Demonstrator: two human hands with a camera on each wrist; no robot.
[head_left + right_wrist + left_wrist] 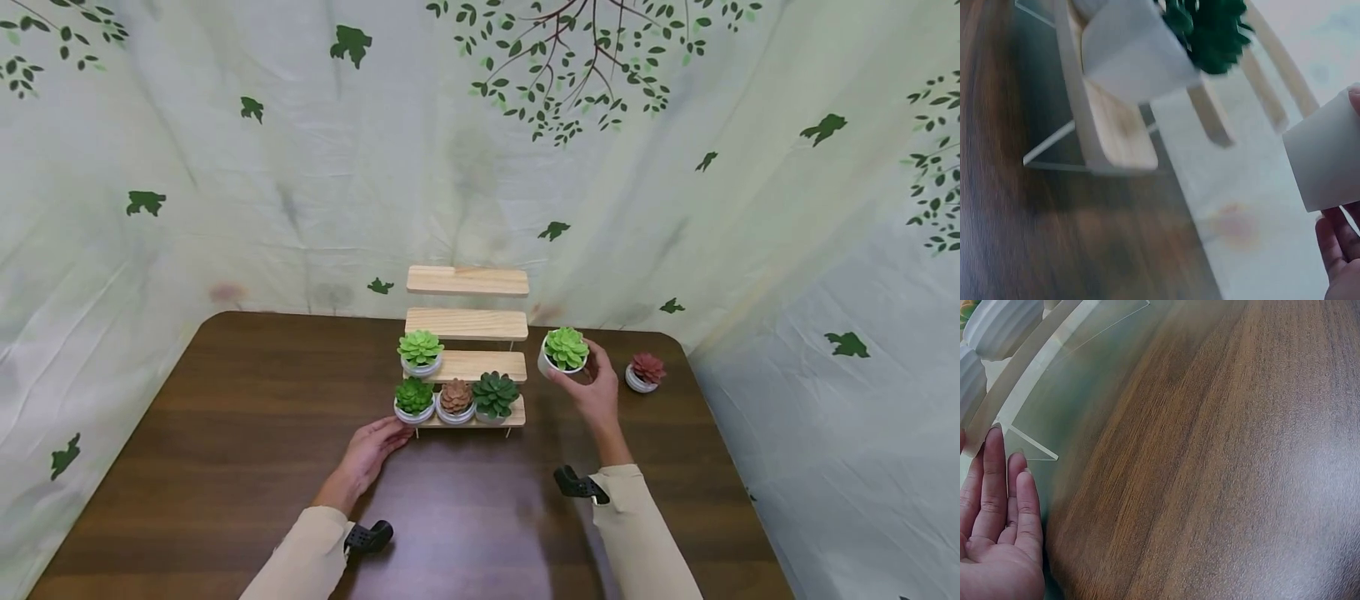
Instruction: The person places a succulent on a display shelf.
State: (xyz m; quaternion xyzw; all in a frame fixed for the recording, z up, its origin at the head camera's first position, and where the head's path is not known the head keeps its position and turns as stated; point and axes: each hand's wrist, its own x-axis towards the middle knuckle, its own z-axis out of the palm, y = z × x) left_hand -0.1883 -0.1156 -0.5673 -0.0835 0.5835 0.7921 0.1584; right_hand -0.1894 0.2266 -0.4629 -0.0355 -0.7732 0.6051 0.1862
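Observation:
My right hand [597, 392] grips a small white pot with a light green succulent [566, 349], raised to the right of a tiered wooden shelf stand [467, 322]. In the right wrist view, the white pot [1325, 159] shows at the right edge with fingers around it. With fairly straight fingers, my left hand [369, 454] touches the lower left corner of the stand. Along the lowest tier sit a green succulent [414, 397], a brownish-pink succulent [455, 398] and a dark green succulent [495, 394]. Another light green succulent [421, 350] stands at the left end of the tier above.
A dark red succulent in a white pot [646, 372] stands on the brown wooden table [247, 433], right of my right hand. Behind the table hangs a pale leaf-printed cloth [420, 167]. Clear supports [1035, 444] hold up the stand's tiers.

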